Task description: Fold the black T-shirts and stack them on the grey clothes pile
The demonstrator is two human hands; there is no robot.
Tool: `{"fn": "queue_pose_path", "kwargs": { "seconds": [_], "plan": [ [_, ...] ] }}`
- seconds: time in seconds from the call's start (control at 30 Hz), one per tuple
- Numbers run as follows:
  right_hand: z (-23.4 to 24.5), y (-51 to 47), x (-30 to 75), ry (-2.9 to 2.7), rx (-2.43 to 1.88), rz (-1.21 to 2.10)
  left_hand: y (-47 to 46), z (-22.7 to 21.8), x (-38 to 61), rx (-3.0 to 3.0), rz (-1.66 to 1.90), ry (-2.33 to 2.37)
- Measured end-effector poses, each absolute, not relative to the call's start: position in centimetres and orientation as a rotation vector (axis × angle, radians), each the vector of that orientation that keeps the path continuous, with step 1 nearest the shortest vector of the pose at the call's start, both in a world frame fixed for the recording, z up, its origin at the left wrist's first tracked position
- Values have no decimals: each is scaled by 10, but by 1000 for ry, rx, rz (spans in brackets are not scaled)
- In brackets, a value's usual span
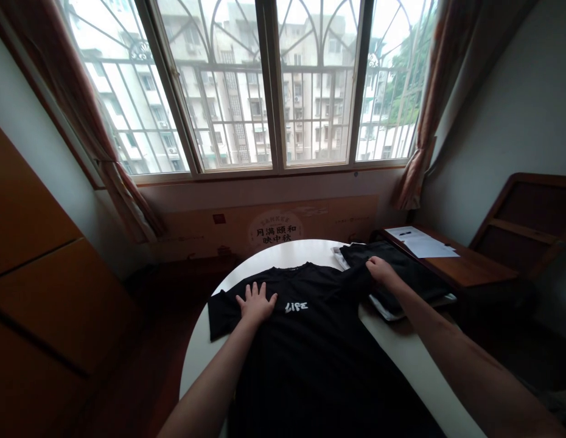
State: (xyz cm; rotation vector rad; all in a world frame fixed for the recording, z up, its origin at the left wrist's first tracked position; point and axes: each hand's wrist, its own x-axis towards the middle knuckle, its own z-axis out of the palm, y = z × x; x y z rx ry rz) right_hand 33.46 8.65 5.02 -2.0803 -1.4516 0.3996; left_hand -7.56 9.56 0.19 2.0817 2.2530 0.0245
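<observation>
Head view: a black T-shirt is lying face up across a round white table, its collar pointing toward the window and its hem running out of frame at the near edge. The left hand is pressing flat on the chest with fingers spread. The right hand is resting with curled fingers on the far sleeve; whether it is actually pinching the cloth cannot be told. That sleeve is touching a stack of folded clothes, which is overhanging the table's right rim. A tug on the sleeve could likely drag the top garment or tip the stack off the rim, and the shirt's overhanging weight could pull it toward the near edge if the flat palm lifts. White lettering on the chest is reading "LIFE". A cardboard panel below the sill is showing "月满颐和 映中秋". Papers on the side desk are too small to read.
</observation>
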Motion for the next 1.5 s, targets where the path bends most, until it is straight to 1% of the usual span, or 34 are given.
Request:
{"fn": "queue_pose_path", "kwargs": {
  "seconds": [0.07,0.17,0.3,0.43,0.57,0.7,0.8,1.13,1.37,1.5],
  "plan": [
    [51,80,343,-1452,-2116,391,97,4,-76,2091,4,2243],
    [62,72,344,-1496,-2127,269,103,10,-78,2109,-22,2217],
    [79,74,308,-1732,-1933,133,119,20,-76,2205,32,2201],
    [71,95,235,-2104,-1682,242,136,15,-65,2265,76,2145],
    [35,124,179,-2282,-1744,443,148,1,-57,2188,49,2166],
    [1,147,162,-2295,-1919,552,158,-7,-61,2163,33,2166],
    [-9,163,162,-2307,-1949,563,170,-8,-68,2158,29,2161],
    [-19,201,164,-2314,-1948,479,218,-9,-67,2167,55,2152],
    [-21,194,161,-2249,-1922,332,225,-9,-67,2192,96,2141],
    [-13,185,160,-2164,-1907,208,220,-7,-66,2203,135,2147]
  ]
}}
